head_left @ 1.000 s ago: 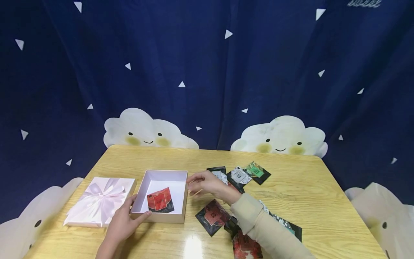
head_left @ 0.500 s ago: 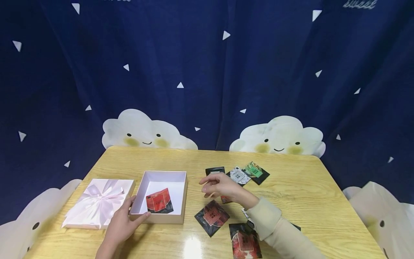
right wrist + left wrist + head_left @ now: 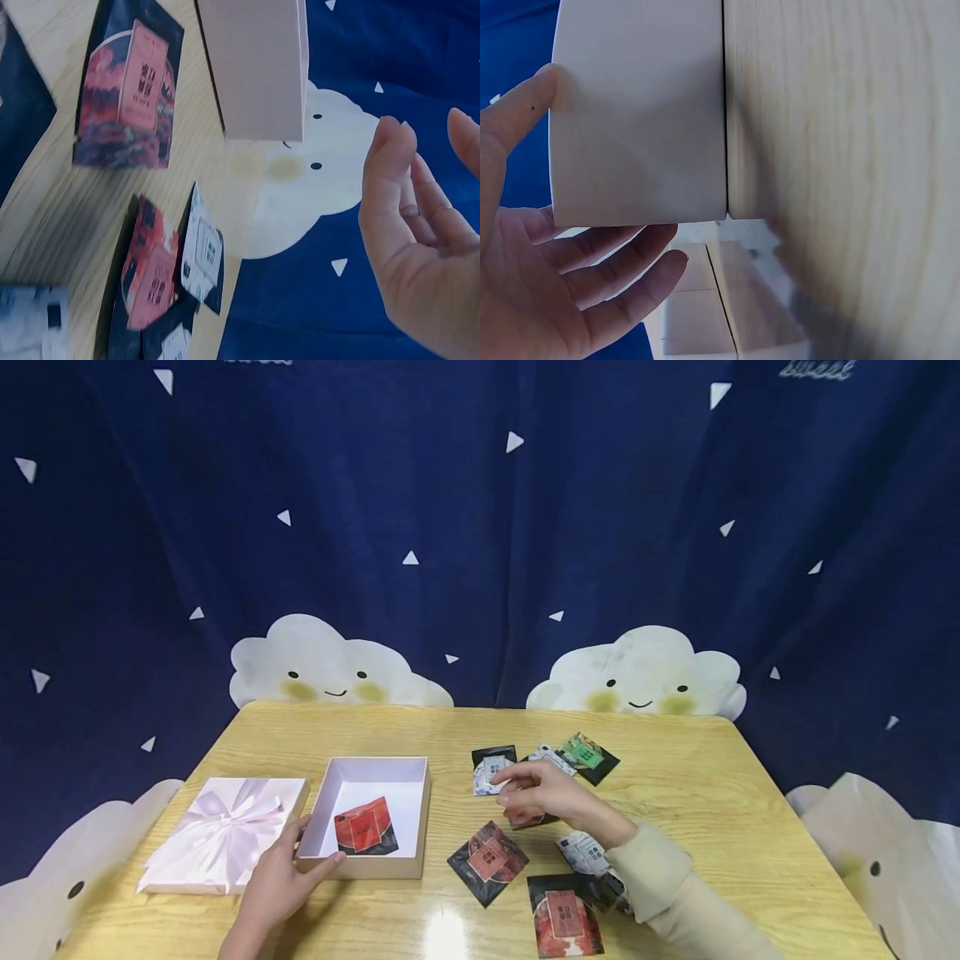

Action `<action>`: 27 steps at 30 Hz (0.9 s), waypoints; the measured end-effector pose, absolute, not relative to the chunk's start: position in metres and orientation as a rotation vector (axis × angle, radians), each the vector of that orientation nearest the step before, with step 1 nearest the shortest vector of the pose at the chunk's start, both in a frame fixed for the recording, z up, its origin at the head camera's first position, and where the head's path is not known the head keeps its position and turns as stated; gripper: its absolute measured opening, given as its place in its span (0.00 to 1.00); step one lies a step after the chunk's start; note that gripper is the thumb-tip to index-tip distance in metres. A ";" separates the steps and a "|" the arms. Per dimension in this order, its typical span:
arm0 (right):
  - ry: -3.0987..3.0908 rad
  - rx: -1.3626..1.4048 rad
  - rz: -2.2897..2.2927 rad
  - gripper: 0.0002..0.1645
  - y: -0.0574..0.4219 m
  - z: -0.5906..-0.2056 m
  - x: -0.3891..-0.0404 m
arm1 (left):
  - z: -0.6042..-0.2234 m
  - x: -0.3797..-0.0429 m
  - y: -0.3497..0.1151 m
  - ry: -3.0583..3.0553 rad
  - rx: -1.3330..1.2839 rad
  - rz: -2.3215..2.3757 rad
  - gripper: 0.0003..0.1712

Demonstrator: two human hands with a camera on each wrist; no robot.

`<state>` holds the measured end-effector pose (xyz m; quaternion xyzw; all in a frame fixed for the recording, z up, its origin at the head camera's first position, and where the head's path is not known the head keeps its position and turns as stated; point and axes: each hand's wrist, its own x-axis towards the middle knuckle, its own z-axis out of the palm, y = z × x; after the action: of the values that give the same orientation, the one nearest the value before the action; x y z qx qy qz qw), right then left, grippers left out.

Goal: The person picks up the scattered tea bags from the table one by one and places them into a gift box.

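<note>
A white open-topped box (image 3: pixel 381 867) stands left of centre, with a red and black sachet (image 3: pixel 366 828) lying in it. My left hand (image 3: pixel 279 878) holds the box's near-left corner, thumb on the front rim and fingers along its left side, as the left wrist view (image 3: pixel 551 292) also shows. My right hand (image 3: pixel 551 793) hovers over the sachets on the right, fingers loosely bent, nothing in it. Beneath and beside it lie a white and black sachet (image 3: pixel 491 770) and a partly covered red one (image 3: pixel 528 818). A dark red sachet (image 3: pixel 489 862) lies nearer the box.
A box lid (image 3: pixel 225 835) with a pale ribbon bow lies left of the box. Several more sachets are scattered on the wooden table (image 3: pixel 697 827): a green one (image 3: pixel 590 757), a large red one (image 3: pixel 566 917), and a white one (image 3: pixel 585 853) by my sleeve. A blue curtain (image 3: pixel 480 527) hangs behind.
My right hand has moved right, from beside the box's right wall to above the sachets, uncovering the white and black one. My left hand stays at the box corner; the view shifts slightly.
</note>
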<state>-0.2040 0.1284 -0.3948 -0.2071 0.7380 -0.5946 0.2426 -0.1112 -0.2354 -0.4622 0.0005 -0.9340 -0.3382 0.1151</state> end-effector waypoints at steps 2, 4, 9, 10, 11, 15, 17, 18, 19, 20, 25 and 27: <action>2.037 -0.575 -1.611 0.23 0.133 -0.394 -0.203 | -0.463 -0.111 -0.235 -2.738 0.003 -0.995 0.44; 2.063 -0.575 -1.595 0.23 0.138 -0.394 -0.202 | -0.463 -0.111 -0.235 -2.738 0.002 -0.994 0.44; 2.117 -0.565 -1.568 0.24 0.152 -0.395 -0.200 | -0.464 -0.111 -0.236 -2.726 -0.007 -0.990 0.43; 2.124 -0.571 -1.566 0.24 0.155 -0.395 -0.200 | -0.463 -0.111 -0.236 -2.725 -0.007 -0.990 0.43; 2.128 -0.580 -1.564 0.24 0.158 -0.396 -0.200 | -0.463 -0.112 -0.236 -2.725 -0.006 -0.992 0.43; 2.159 -0.609 -1.538 0.24 0.173 -0.400 -0.202 | -0.463 -0.112 -0.236 -2.735 0.005 -1.000 0.44; 2.173 -0.611 -1.527 0.25 0.181 -0.402 -0.203 | -0.463 -0.112 -0.236 -2.741 0.008 -1.005 0.44; 2.178 -0.604 -1.525 0.25 0.185 -0.403 -0.203 | -0.463 -0.112 -0.236 -2.743 0.008 -1.006 0.44; 2.185 -0.603 -1.523 0.25 0.189 -0.404 -0.203 | -0.463 -0.112 -0.235 -2.743 0.009 -1.007 0.44; 2.187 -0.599 -1.526 0.25 0.194 -0.406 -0.203 | -0.463 -0.112 -0.235 -2.745 0.010 -1.007 0.44; 2.218 -0.570 -1.514 0.26 0.215 -0.415 -0.205 | -0.461 -0.112 -0.235 -2.757 0.018 -1.005 0.44; 2.225 -0.548 -1.518 0.28 0.223 -0.419 -0.206 | -0.461 -0.112 -0.236 -2.763 0.022 -1.008 0.45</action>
<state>-0.2056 0.2229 -0.4193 -0.1954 0.7940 -0.5417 0.1949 -0.1116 -0.2355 -0.4607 0.0074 -0.9347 -0.3410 0.1003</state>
